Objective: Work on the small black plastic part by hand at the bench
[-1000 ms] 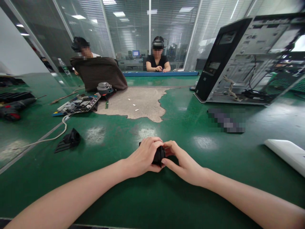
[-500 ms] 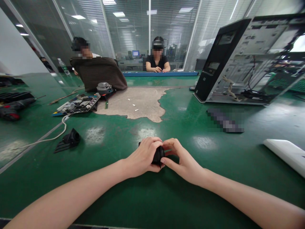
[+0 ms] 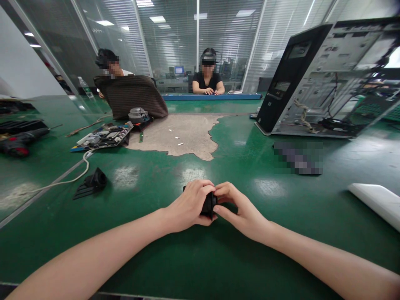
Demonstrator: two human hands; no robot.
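Note:
A small black blocky part [image 3: 208, 205] stands at the middle of the green table, mostly covered by my hands, so I cannot make out its exact kind. My left hand [image 3: 190, 205] is wrapped over it from the left, fingers across the top and a fingertip below. From the right, my right hand [image 3: 239, 208] pinches the part's near end between thumb and fingertips, with a gap inside the curl. Away to the left lies a black plastic piece with a round opening and flat slats [image 3: 93, 183], untouched.
An opened computer tower [image 3: 300, 83] stands at the right, near a blurred dark object [image 3: 296, 158] and a white case [image 3: 378, 202]. Circuit boards [image 3: 103, 136], a white cable [image 3: 83, 173] and a power drill [image 3: 23, 141] lie left. Two people [image 3: 208, 81] sit across the table [image 3: 200, 262].
Both hands keep their hold on the black part. The part's right end shows slightly more beside the right fingertips. The whole view has shifted a little.

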